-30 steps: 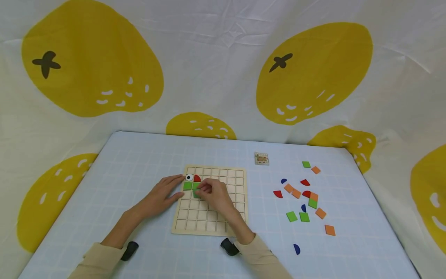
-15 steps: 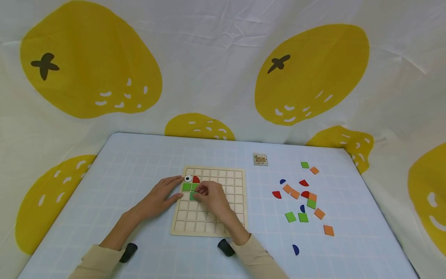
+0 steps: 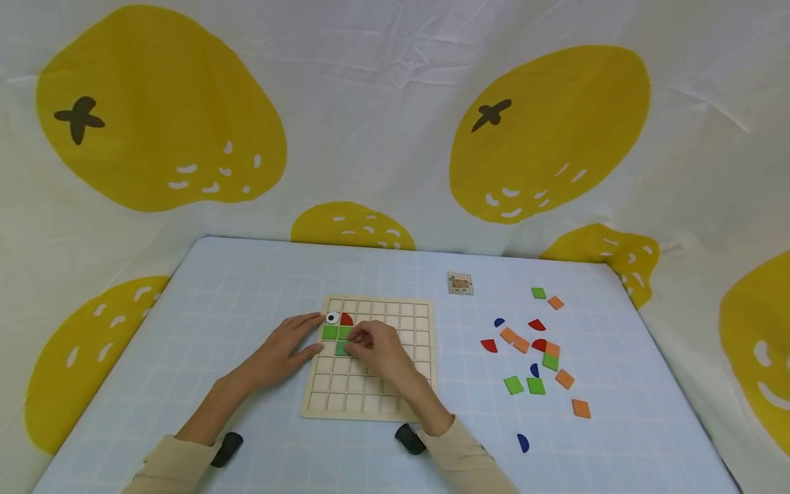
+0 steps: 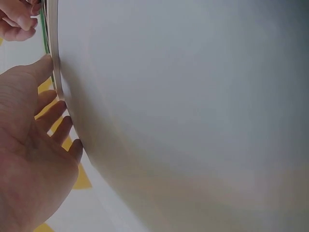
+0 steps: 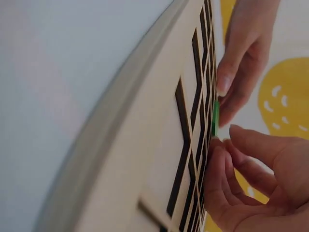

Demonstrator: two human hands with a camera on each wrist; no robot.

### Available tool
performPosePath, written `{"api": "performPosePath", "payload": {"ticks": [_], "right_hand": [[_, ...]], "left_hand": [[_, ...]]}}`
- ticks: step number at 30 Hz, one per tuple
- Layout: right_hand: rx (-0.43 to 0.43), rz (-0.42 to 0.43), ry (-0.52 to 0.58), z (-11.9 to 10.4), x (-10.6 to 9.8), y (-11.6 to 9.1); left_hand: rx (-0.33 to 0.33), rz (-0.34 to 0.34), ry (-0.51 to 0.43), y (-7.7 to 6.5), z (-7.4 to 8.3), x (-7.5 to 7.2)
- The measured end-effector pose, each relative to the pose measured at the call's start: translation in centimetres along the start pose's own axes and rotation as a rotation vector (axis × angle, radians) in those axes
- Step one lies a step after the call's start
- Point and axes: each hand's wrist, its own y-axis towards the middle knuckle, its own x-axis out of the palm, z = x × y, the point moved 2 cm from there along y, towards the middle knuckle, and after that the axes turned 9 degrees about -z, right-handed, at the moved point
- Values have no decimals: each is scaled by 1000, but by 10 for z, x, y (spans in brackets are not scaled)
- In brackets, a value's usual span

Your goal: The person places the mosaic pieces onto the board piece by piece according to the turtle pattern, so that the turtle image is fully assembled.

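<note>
Teal-green square tile (image 3: 341,348): right hand (image 3: 380,350) at its edge, grip unclear. Left hand (image 3: 276,358), fingers spread, touches pale wooden grid board (image 3: 347,383).

Curtained-off tabletop, room type unclear: fruit-print cloth (image 3: 370,137) hangs behind and beside pale-covered table (image 3: 463,357).
</note>
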Motion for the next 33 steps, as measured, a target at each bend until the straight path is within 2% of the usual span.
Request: {"api": "performPosePath", "payload": {"ticks": [10, 17, 26, 33], "right_hand": [[0, 4, -73, 8, -24, -19], [1, 82, -94, 20, -47, -36], [101, 200, -128, 37, -79, -55], [193, 266, -200, 51, -101, -70]], "left_hand": [[-28, -7, 0, -2, 0, 2], [-23, -6, -7, -2, 3, 1], [-50, -15, -8, -1, 2, 1], [-47, -13, -9, -1, 2, 2]]}}
